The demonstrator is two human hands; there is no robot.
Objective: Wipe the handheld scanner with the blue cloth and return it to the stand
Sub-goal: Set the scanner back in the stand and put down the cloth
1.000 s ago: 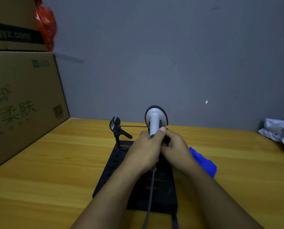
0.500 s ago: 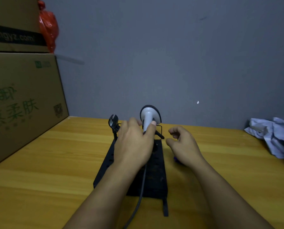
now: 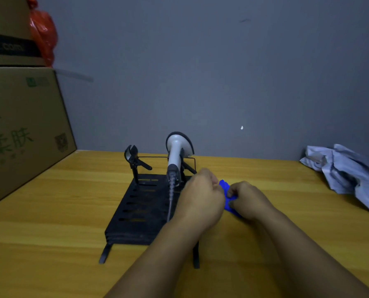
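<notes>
The white handheld scanner (image 3: 176, 150) rests upright in the right clamp of the black slotted stand (image 3: 140, 209), its cable running down over the stand. No hand touches it. The blue cloth (image 3: 227, 195) lies on the table just right of the stand, mostly hidden between my hands. My left hand (image 3: 202, 200) is curled at the cloth's left edge, and my right hand (image 3: 247, 200) pinches the cloth from the right. Whether the left fingers actually grip the cloth is hidden.
A second, empty black clamp (image 3: 133, 159) stands at the stand's left rear. Large cardboard boxes (image 3: 22, 125) line the left side, with a red bag (image 3: 42, 35) on top. Crumpled pale fabric (image 3: 349, 175) lies at the far right of the wooden table (image 3: 50, 211). A grey wall is behind.
My left hand let go of the scanner, which now stands in the stand's clamp. Both hands moved right and down to the blue cloth, and my right hand closed on it.
</notes>
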